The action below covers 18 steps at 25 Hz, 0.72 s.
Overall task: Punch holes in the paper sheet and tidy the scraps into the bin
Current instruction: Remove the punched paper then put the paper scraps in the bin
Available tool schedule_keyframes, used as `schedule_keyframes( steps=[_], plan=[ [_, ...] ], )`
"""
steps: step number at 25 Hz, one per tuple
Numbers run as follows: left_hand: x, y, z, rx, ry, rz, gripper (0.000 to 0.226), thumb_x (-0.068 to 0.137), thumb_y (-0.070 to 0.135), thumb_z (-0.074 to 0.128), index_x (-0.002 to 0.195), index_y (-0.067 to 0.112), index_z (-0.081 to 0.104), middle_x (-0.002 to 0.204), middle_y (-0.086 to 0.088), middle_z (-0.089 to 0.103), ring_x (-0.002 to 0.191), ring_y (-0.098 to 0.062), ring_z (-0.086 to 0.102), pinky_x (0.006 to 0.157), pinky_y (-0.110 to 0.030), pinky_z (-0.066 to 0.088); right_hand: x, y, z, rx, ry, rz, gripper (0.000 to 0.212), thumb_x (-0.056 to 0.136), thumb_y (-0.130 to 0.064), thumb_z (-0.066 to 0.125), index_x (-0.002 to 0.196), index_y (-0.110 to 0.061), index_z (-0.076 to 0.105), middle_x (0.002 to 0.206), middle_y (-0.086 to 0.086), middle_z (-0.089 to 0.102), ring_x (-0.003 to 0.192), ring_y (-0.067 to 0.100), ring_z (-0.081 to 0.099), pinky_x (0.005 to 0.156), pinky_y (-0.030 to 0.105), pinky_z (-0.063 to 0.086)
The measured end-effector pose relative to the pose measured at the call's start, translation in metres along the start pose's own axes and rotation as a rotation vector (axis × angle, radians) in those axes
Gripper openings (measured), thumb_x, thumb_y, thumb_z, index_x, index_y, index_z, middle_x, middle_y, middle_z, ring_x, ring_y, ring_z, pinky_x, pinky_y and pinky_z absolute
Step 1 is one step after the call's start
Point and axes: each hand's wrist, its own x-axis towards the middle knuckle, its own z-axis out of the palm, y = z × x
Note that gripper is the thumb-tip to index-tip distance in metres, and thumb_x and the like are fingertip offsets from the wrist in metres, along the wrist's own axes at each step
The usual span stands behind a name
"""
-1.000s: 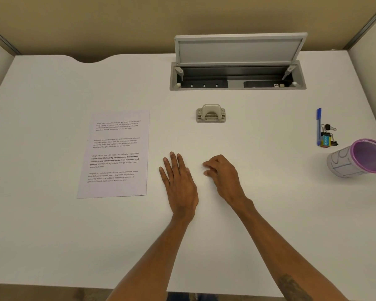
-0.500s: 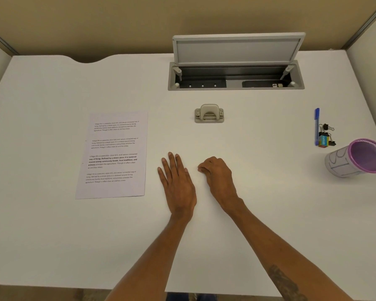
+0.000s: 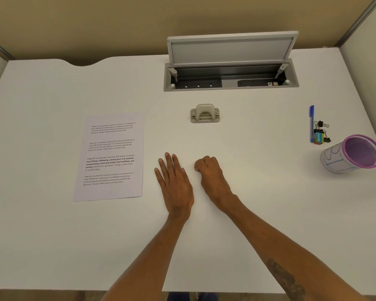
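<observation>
A printed paper sheet point(image 3: 110, 157) lies flat on the white desk, left of centre. A beige hole punch point(image 3: 205, 114) stands beyond my hands, in front of the cable hatch. A mesh bin with a purple rim point(image 3: 352, 154) sits at the right edge, wrapped in paper. My left hand point(image 3: 175, 183) rests flat on the desk, fingers spread, just right of the sheet. Beside it, my right hand point(image 3: 211, 177) rests with its fingers curled under; nothing shows inside it.
An open cable hatch point(image 3: 231, 74) with a raised lid is sunk in the desk's far side. A blue pen point(image 3: 311, 123), binder clips point(image 3: 321, 127) and a small coloured block point(image 3: 319, 137) lie near the bin. Partition walls enclose the desk at the back and on both sides.
My right hand has curled its fingers in and slid slightly left toward my left hand. The left hand and the objects have stayed put.
</observation>
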Motion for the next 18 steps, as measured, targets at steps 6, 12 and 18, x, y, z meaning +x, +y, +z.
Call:
schedule_keyframes(
  steps=[6,12,18],
  plan=[
    [-0.001,0.001,0.000,0.003,-0.004,0.010,0.054,0.108,0.025,0.019,0.159,0.008,0.011,0.168,-0.012,0.005,0.155,-0.032,0.002,0.125,-0.053,0.010,0.012,0.001,-0.020,0.370,0.078,0.348,0.019,0.090,0.007,0.051,0.088,-0.004,0.067,0.092,0.003,0.069,0.082,0.012,0.060,0.073,0.011,0.046],
    [-0.002,0.003,-0.002,0.008,-0.014,0.012,0.054,0.108,0.024,0.021,0.159,0.008,0.012,0.168,-0.012,0.006,0.155,-0.033,0.003,0.125,-0.053,0.009,-0.004,0.015,-0.062,1.398,0.057,0.666,0.013,0.093,-0.001,0.060,0.087,-0.008,0.069,0.081,0.003,0.055,0.071,0.012,0.049,0.072,0.021,0.046],
    [-0.003,0.003,-0.002,0.023,-0.024,0.014,0.053,0.108,0.022,0.022,0.158,0.008,0.014,0.167,-0.011,0.009,0.155,-0.033,0.005,0.125,-0.052,0.007,-0.024,0.033,-0.113,2.079,0.074,0.525,0.003,0.093,-0.007,0.060,0.093,-0.007,0.063,0.088,0.004,0.059,0.077,0.010,0.055,0.072,0.018,0.052]
  ],
)
